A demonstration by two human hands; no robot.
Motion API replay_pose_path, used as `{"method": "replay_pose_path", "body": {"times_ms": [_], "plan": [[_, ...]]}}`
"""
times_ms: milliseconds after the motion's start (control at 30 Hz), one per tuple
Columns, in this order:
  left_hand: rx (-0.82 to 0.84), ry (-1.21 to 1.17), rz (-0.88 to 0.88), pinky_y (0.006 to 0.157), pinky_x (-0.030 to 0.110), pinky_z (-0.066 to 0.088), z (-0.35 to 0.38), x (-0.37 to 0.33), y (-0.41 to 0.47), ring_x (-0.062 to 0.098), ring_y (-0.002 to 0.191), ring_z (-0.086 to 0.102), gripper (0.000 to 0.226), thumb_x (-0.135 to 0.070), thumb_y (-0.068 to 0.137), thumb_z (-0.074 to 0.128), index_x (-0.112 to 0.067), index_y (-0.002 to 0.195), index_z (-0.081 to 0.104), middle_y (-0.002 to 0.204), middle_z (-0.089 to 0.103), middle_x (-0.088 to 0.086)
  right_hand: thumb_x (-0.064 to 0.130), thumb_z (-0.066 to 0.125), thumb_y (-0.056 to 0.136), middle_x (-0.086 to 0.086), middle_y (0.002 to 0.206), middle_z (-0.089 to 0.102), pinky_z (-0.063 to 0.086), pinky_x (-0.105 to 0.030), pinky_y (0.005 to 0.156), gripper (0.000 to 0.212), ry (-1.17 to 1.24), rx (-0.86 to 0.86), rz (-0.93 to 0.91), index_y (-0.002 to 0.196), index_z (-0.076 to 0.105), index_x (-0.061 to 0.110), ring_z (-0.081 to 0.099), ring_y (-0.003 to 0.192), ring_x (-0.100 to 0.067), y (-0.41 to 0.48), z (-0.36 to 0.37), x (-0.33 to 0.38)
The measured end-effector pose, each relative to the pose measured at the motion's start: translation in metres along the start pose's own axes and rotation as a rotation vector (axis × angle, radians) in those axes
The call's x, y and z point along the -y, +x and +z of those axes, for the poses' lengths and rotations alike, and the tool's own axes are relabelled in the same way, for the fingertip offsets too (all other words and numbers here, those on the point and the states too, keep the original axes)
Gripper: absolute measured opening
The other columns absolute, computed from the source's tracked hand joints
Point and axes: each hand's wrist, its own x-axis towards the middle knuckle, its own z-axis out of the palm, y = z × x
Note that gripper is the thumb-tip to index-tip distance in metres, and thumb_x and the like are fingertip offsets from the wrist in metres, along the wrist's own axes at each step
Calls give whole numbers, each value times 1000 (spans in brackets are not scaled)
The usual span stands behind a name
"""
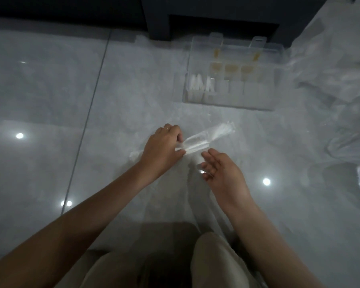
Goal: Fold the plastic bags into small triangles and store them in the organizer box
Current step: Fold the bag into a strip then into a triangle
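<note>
A clear plastic bag (208, 135), folded into a long narrow strip, lies on the glossy grey floor and points up and to the right. My left hand (164, 148) pinches the strip's near end between thumb and fingers. My right hand (220, 171) hovers just below the strip, palm turned up, fingers loosely spread, holding nothing. The transparent organizer box (231, 100) stands open further back, with several white folded triangles (200, 85) in its left compartment and yellowish ones (231, 68) in the row behind.
A heap of loose clear plastic bags (339, 80) fills the right side. Dark furniture (216, 15) stands behind the box. My knees in beige trousers (212, 258) are at the bottom. Ceiling lights reflect off the floor tiles.
</note>
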Motion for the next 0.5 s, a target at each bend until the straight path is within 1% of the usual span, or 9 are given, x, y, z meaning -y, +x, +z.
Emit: {"method": "replay_pose_path", "body": {"times_ms": [67, 167, 200, 267, 333, 367, 433, 500], "plan": [[22, -26, -23, 72, 33, 37, 0, -4, -1, 24, 90, 54, 30, -16, 78, 69, -15, 102, 50, 95, 51, -2, 23, 51, 97, -1, 99, 65, 44, -26, 68, 16, -42, -16, -26, 108, 61, 17, 60, 77, -15, 0, -3, -2], [38, -81, -68, 69, 29, 38, 1, -6, -2, 18, 88, 57, 37, -14, 80, 65, -19, 112, 48, 94, 53, -9, 19, 57, 94, 0, 93, 67, 46, -24, 68, 31, -100, -33, -54, 125, 56, 14, 62, 81, -14, -1, -4, -4], [42, -109, -82, 69, 27, 39, 2, -6, -3, 17, 87, 58, 35, -15, 81, 65, -20, 112, 49, 91, 55, -11, 18, 58, 94, -1, 94, 67, 46, -23, 66, 35, -121, -38, -67, 128, 55, 13, 63, 82, -14, -1, -5, -4], [44, -252, -119, 68, 26, 41, 3, -5, -7, 15, 83, 60, 28, -16, 83, 67, -23, 105, 51, 84, 58, -14, 18, 57, 95, -2, 98, 66, 47, -22, 68, 37, -180, -43, -115, 132, 52, 16, 64, 86, -15, -2, -4, -5], [10, -434, -141, 67, 25, 45, 4, -7, -15, 13, 79, 63, 27, -14, 82, 70, -23, 100, 52, 83, 61, -14, 19, 55, 97, 1, 101, 66, 49, -23, 72, 40, -243, -47, -203, 136, 46, 23, 64, 88, -15, -3, -2, -7], [-16, -497, -146, 66, 21, 45, 3, -10, -21, 10, 77, 63, 28, -13, 82, 71, -23, 99, 52, 84, 63, -13, 18, 54, 98, 1, 99, 66, 51, -23, 73, 43, -265, -42, -261, 138, 41, 27, 64, 86, -14, -3, -1, -8], [-60, -589, -149, 65, 14, 45, 0, -16, -33, 1, 75, 63, 31, -10, 84, 71, -22, 104, 51, 88, 65, -11, 17, 52, 98, 1, 92, 67, 53, -24, 76, 49, -298, -15, -373, 142, 34, 29, 63, 82, -13, -3, 2, -9], [-85, -654, -143, 68, 14, 48, -5, -23, -45, 0, 81, 64, 33, -13, 85, 71, -22, 109, 51, 92, 67, -7, 17, 52, 98, 3, 82, 66, 53, -23, 78, 51, -335, 9, -455, 144, 31, 30, 63, 78, -10, -3, 6, -8]]}}
